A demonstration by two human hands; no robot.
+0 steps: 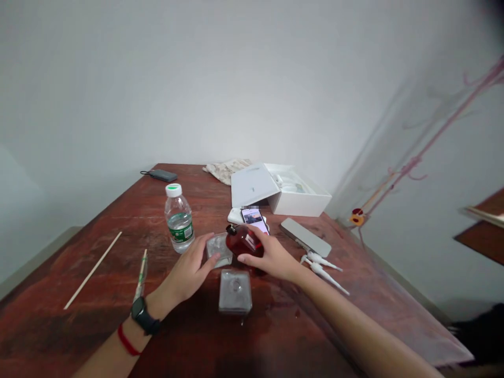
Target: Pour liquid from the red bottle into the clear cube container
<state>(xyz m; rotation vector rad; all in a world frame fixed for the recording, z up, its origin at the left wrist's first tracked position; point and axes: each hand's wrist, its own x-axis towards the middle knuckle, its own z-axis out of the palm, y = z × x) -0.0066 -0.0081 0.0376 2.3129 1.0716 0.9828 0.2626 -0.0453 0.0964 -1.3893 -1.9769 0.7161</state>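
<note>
My right hand [270,254] is wrapped round a dark red, rounded glass bottle [243,242]. The bottle is tilted, its narrow dark neck pointing up and left beside a clear square container [219,248]. My left hand [192,270] has its fingers and thumb closed on the sides of that container. Closer to me a second clear square piece [235,291], with a round mark in its middle, lies on the table. I cannot tell whether liquid is leaving the bottle. A plastic water bottle [180,220] with a white cap stands left of my left hand.
A lit phone [255,220] and a white box [301,202] with a leaning lid lie behind my hands. A grey case [306,237] and white pipette-like tools [325,270] are right. Left are a wooden stick [93,270], wrapped chopsticks [140,275] and a grey device [160,175].
</note>
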